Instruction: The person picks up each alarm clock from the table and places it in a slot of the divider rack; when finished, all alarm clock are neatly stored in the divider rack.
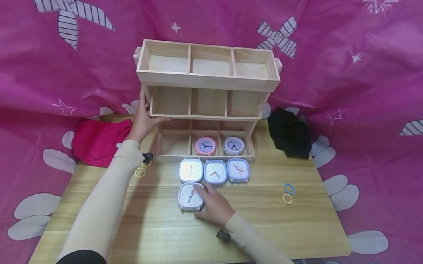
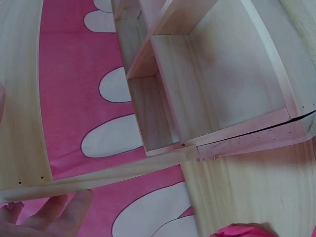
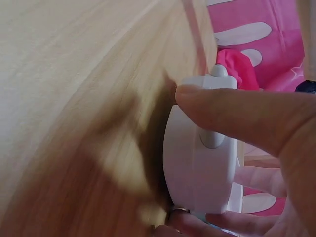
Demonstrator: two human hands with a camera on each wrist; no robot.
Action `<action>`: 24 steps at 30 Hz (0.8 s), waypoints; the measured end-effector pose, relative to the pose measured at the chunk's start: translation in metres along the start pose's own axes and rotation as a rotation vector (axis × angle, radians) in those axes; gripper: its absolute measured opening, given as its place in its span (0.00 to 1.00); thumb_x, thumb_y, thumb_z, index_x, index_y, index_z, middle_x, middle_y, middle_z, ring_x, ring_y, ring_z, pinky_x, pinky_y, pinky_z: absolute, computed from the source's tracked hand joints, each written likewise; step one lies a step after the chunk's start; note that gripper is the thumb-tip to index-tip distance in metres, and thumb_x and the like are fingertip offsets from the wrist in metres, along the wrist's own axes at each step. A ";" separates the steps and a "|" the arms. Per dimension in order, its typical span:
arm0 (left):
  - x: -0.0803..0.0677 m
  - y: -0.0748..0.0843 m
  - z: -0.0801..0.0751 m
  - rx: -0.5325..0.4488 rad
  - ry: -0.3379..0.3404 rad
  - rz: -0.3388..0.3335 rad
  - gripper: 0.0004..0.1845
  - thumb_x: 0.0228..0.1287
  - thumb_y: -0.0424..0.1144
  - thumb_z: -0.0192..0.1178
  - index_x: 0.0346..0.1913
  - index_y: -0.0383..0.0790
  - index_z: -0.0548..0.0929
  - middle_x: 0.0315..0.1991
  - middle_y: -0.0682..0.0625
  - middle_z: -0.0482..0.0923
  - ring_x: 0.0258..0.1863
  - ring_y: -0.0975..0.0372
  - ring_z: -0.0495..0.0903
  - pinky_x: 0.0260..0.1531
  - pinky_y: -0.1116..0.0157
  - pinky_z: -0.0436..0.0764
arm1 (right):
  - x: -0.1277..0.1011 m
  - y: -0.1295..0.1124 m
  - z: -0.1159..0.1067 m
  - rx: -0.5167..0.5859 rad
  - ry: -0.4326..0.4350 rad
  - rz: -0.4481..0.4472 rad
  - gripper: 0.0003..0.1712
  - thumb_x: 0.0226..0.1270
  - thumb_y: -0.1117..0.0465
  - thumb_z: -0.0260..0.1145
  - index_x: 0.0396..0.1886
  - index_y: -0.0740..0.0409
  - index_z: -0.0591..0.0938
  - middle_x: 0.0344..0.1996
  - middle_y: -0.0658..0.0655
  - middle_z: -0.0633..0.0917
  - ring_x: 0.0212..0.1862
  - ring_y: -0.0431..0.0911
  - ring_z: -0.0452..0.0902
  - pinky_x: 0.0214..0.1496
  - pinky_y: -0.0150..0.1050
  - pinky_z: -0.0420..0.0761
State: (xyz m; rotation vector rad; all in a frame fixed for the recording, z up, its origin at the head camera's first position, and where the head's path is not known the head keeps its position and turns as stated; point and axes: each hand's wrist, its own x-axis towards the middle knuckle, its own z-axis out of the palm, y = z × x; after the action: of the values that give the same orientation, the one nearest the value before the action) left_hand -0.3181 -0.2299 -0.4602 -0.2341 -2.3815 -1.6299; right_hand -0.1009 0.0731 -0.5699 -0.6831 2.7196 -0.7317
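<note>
In the head view, my right hand (image 1: 215, 205) grips a white square alarm clock (image 1: 191, 196) by its side, dial up, low over the table. Up close, the thumb presses the clock's white casing (image 3: 200, 163), with fingers around the other side. A row of three alarm clocks stands just beyond: a white one (image 1: 190, 170), a blue one (image 1: 215, 172) and another blue one (image 1: 238, 170). My left hand (image 1: 142, 121) rests against the left side of a three-tier wooden rack (image 1: 208, 78), fingers extended; its fingertips touch the wood in the left wrist view.
Inside the rack's bottom tier sit a pink round clock (image 1: 205, 146) and a white round clock (image 1: 233, 146). Red cloth (image 1: 98, 142) lies left, black cloth (image 1: 289, 133) right. Small rings, including a blue one (image 1: 289, 189), lie on the wooden table (image 1: 274, 232).
</note>
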 end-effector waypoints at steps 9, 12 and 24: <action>-0.006 0.019 -0.001 -0.024 -0.010 -0.003 0.75 0.53 0.24 0.80 0.88 0.57 0.33 0.87 0.39 0.46 0.80 0.34 0.61 0.76 0.34 0.70 | 0.011 -0.005 0.002 -0.081 0.033 -0.043 0.53 0.55 0.47 0.85 0.79 0.48 0.71 0.75 0.58 0.74 0.72 0.54 0.76 0.72 0.48 0.83; -0.010 0.028 -0.002 -0.020 -0.012 -0.011 0.74 0.54 0.23 0.79 0.88 0.55 0.33 0.87 0.38 0.46 0.81 0.34 0.60 0.76 0.33 0.69 | 0.012 -0.006 0.002 -0.073 0.031 -0.039 0.52 0.58 0.44 0.83 0.80 0.47 0.71 0.74 0.58 0.75 0.70 0.53 0.77 0.70 0.48 0.84; -0.001 0.007 0.001 -0.020 0.006 0.011 0.76 0.52 0.23 0.80 0.88 0.58 0.34 0.87 0.40 0.47 0.80 0.35 0.61 0.77 0.35 0.70 | 0.004 -0.005 0.009 -0.012 0.039 -0.030 0.43 0.61 0.44 0.80 0.73 0.51 0.76 0.79 0.58 0.72 0.79 0.55 0.70 0.80 0.51 0.76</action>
State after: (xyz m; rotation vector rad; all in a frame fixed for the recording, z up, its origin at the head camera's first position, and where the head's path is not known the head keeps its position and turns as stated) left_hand -0.3159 -0.2265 -0.4547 -0.2460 -2.3569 -1.6473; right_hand -0.0997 0.0637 -0.5752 -0.7211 2.7568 -0.7435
